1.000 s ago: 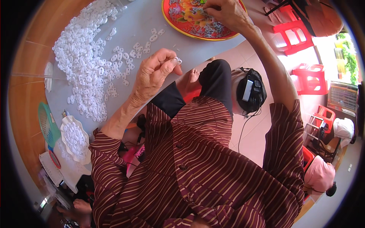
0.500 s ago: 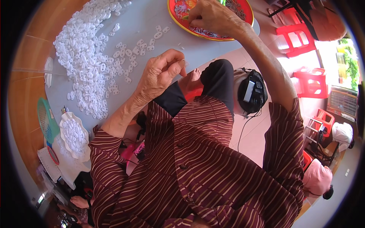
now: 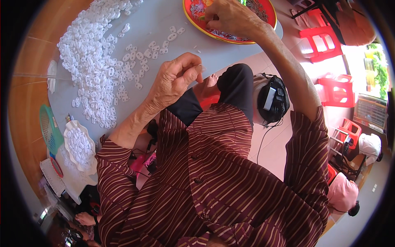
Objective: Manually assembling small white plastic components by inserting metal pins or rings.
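My left hand (image 3: pixel 175 78) is raised over the table's near edge, thumb and forefinger pinched together. A tiny pale bit shows at the fingertips, too small to name. My right hand (image 3: pixel 234 18) reaches into a round red tray with a yellow rim (image 3: pixel 201 30), its fingers bent down and closed. Whatever those fingers hold is hidden. Many small thin greyish pieces (image 3: pixel 257 12) lie in the tray, along with something bright green. To the left spreads a large heap of small white plastic pieces with holes (image 3: pixel 88 53). Loose white pieces (image 3: pixel 144 54) trail from it toward my left hand.
At the table's left edge, a scalloped white dish (image 3: pixel 80 146) holds more white pieces, beside a green mesh basket (image 3: pixel 50 129). A black bag (image 3: pixel 273 101) with a cable sits right of my knee. Red plastic stools (image 3: pixel 335 90) and other people (image 3: pixel 343 193) are at the right.
Both hands keep nearly the same pose. The view has shifted very slightly; nothing is visibly picked up or let go.
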Demonstrator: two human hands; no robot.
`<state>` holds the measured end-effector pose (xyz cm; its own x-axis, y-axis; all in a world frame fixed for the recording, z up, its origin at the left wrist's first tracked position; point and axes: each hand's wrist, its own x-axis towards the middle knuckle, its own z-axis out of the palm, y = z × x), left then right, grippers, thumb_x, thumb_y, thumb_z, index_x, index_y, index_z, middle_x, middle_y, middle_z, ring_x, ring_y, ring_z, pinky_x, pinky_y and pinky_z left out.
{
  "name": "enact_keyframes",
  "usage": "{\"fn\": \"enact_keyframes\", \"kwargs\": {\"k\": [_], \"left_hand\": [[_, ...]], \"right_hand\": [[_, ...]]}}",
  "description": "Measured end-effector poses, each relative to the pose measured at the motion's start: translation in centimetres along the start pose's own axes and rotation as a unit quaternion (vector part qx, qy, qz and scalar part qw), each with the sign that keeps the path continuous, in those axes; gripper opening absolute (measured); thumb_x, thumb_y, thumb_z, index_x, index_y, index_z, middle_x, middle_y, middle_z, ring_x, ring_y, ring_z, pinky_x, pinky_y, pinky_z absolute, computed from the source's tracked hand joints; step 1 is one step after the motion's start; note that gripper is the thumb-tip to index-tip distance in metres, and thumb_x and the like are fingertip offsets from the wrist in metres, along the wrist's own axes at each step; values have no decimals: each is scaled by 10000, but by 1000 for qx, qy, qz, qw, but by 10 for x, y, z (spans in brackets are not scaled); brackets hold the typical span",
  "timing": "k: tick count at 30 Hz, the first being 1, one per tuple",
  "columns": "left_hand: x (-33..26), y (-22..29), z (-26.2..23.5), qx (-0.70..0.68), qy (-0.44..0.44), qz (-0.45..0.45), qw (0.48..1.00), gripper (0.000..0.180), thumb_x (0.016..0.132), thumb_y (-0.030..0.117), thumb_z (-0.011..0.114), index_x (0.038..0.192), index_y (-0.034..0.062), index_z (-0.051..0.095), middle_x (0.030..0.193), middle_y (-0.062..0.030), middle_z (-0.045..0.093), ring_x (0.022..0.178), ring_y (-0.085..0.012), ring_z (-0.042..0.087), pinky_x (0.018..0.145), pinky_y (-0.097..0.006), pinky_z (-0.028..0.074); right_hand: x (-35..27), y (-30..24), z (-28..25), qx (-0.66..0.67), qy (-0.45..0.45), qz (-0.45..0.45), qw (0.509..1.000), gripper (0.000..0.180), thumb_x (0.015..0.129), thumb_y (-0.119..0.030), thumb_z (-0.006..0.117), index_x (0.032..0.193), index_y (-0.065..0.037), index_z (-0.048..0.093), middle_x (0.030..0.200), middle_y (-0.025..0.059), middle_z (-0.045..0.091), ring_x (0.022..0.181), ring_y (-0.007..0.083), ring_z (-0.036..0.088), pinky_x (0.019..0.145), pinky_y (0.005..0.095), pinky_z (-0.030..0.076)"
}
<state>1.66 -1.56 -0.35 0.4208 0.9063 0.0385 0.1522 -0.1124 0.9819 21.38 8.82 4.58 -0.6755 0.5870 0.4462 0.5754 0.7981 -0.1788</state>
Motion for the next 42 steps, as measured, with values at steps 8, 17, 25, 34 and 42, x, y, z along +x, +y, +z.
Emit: {"fn": "enact_keyframes", "kwargs": {"k": [8,17,25,34,42], "left_hand": [[-1,-2,-1,-4,-3,-2,1000,153,897,153,563,910,0,559,679,-53,607,652,-107,565,615,-246,444],[-1,-5,0,-21,1,2,1000,135,893,139,571,906,5,557,673,-42,594,651,-103,559,614,-246,442],[0,-7,-1,-20,-14,-4,1000,131,902,132,550,915,2,565,695,-33,594,697,-100,564,711,-239,440],[-1,-9,-1,-74,14,14,997,153,910,160,538,898,8,556,708,-27,601,689,-87,551,687,-238,444],[3,-15,-6,-82,34,24,996,169,937,161,490,936,1,546,745,-33,608,714,-89,549,703,-225,441]], "right_hand": [[12,-4,-6,45,-160,172,971,196,750,-130,577,834,40,626,870,240,597,833,387,599,720,456,483],[17,0,17,-52,-159,62,984,221,713,-91,517,763,107,600,780,273,599,760,373,597,704,429,480],[24,-7,32,-234,-128,-43,963,269,757,-142,515,827,101,605,780,208,630,753,304,618,724,387,469],[11,-9,-7,3,-96,147,984,115,742,-61,621,772,49,609,757,170,630,643,263,589,594,365,468],[-58,-63,25,453,30,342,823,181,774,-108,658,926,-12,679,749,12,654,681,62,587,647,218,480]]}}
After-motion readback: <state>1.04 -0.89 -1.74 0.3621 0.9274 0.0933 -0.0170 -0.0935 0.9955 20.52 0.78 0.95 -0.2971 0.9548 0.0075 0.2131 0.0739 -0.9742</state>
